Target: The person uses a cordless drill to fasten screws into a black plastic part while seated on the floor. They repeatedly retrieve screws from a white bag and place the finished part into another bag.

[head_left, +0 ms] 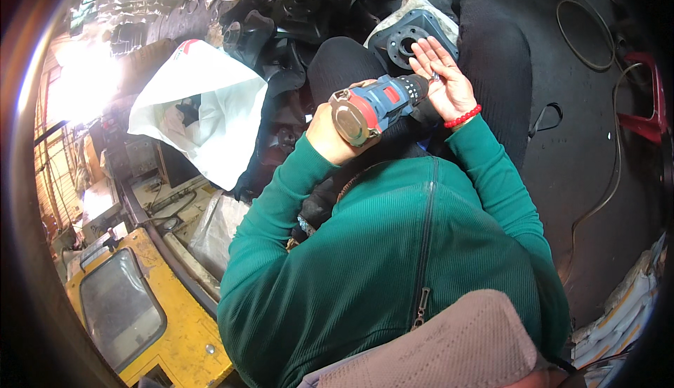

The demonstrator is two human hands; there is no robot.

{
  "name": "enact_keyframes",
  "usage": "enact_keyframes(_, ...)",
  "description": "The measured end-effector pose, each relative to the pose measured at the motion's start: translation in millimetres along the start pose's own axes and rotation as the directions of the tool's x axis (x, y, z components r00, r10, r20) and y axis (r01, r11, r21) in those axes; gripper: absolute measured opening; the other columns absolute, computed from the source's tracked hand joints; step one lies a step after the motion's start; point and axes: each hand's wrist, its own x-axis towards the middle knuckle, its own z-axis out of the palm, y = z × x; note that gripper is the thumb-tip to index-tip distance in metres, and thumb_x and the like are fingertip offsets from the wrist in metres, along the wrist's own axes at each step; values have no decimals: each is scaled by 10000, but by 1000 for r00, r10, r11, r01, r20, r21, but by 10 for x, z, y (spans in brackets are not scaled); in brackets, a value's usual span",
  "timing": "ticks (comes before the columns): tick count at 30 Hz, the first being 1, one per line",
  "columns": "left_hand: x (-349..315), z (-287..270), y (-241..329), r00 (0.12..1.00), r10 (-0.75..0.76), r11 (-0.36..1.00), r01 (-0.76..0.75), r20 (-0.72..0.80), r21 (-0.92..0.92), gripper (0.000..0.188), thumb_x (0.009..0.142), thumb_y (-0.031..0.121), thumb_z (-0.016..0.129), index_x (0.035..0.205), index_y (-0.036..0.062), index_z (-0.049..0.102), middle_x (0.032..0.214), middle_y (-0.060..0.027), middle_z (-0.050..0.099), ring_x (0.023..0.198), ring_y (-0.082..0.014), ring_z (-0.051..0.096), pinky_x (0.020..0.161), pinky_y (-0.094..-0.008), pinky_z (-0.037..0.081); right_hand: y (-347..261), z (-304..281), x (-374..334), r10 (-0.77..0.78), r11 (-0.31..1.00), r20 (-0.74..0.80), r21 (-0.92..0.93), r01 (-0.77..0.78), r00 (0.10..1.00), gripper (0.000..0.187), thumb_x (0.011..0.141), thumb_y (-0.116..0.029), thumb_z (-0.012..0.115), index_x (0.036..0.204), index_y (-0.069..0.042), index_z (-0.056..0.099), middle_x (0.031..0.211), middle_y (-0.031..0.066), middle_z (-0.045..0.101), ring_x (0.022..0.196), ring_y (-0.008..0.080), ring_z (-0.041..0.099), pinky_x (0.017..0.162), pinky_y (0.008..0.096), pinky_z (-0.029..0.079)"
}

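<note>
1. Drill (379,103), blue and red with a round grey back end, held up over the lap, nose pointing away toward the right.
2. Left hand (328,135) wrapped tight round the drill's handle, fingers curled shut on it (handle itself mostly hidden under the hand).
3. Right hand (442,75) spread wide open and flat, palm up, just past the drill's black nose (415,87) and touching it near the tip.
4. Something small and shiny (434,77) lying on the open right palm; too tiny to tell what.
5. Red bead bracelet (463,116) round the right wrist.
6. Green ribbed sleeves (281,198) on both arms, green zip-up top (393,261) filling the middle of the view.
7. Black trousers (491,58) on two bent knees, just under and beyond the drill.
8. Dark metal part with a round hole (407,40) sitting on a pale cloth, past the knees and close behind the right hand.
9. White plastic bag (203,107) to the left, lying on a heap of black parts.
10. Yellow machine body (161,318) with a dusty window, low on the left.
11. Dark floor (597,142) on the right with thin cables looping over it.
12. Red stool-like thing (649,100) at the far right edge, well apart from the hands.
</note>
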Motion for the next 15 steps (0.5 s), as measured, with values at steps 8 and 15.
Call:
enact_keyframes(8, -1, -87, -40, 999, 15, 999, -13, -43, 48, 605, 662, 108, 781, 1207, 9, 539, 1101, -140, 641, 995, -268, 646, 883, -343, 507, 45, 13, -14, 37, 997, 35, -66, -35, 999, 460, 929, 30, 444, 1382, -5, 365, 1399, 191, 420, 1309, 305, 418, 1060, 447, 398)
enact_keyframes(15, 13, -172, -87, 999, -32, 999, 32, -4, -1, 603, 663, 109, 773, 1213, 29, 540, 1098, -131, 642, 992, -273, 646, 880, -346, 508, 57, 78, -21, 110, 984, -15, -141, -111, 994, 440, 941, 2, 455, 1373, 9, 371, 1369, 199, 447, 1254, 307, 480, 1018, 425, 446)
